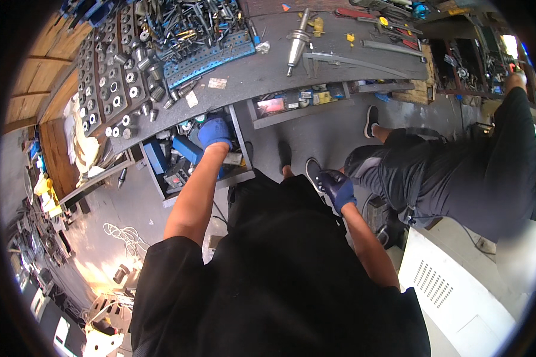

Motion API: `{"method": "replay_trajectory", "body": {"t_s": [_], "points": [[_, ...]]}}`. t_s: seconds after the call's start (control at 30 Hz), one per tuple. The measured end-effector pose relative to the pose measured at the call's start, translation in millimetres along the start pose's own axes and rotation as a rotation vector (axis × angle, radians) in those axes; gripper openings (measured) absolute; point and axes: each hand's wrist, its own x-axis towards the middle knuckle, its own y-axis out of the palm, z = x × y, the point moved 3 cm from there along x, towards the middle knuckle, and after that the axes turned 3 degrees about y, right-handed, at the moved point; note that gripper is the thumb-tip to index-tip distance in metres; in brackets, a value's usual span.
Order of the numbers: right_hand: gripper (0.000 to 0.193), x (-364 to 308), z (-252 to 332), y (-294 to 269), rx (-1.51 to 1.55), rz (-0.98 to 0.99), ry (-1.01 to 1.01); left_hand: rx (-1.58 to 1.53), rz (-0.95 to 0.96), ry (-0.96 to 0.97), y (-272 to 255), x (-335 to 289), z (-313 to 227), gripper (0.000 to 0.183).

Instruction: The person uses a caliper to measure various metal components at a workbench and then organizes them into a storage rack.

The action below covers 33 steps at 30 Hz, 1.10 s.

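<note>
My left hand (214, 132), in a blue glove, reaches into an open drawer (243, 177) under the workbench. Its fingers point down among the contents and cannot be made out. Close beside it lie a blue box (186, 149) and, farther left, another blue case (155, 157). Grey and dark small parts fill the space around them. My right hand (338, 188), in a blue glove with a dark palm, hangs low by my right side, away from the bench. Its fingers are curled closed; whatever they may hold is too small or hidden to name.
On the workbench (268, 66) lie a tapered tool holder (298, 44), a blue perforated rack (211, 59) full of bits, and rows of metal collets (114, 87). A second drawer (301, 114) stands open. Another person (446, 172) is close on the right. A white panel (452, 291) is lower right.
</note>
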Motion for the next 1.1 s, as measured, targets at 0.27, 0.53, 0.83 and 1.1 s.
{"method": "replay_trajectory", "body": {"t_s": [0.27, 0.53, 0.83, 1.1], "points": [[0.02, 1.2, -0.7, -1.7, 0.129, 0.045, 0.051, 0.03, -0.061, 0.121, -9.5, -12.8, 0.7, 0.018], [0.021, 21.5, 64.9, 6.5, -0.016, 0.126, -0.23, 0.014, -0.437, 0.23, -66.9, -72.1, 9.3, 0.029], [0.043, -9.5, 178.0, 16.5, 0.52, 0.776, 0.105, -0.554, -0.658, 0.775, -189.7, -161.3, -148.7, 0.032], [0.037, 7.2, 168.5, -40.2, 0.87, 0.812, 0.356, -0.413, -0.618, 0.899, -200.3, -168.7, -239.1, 0.032]]}}
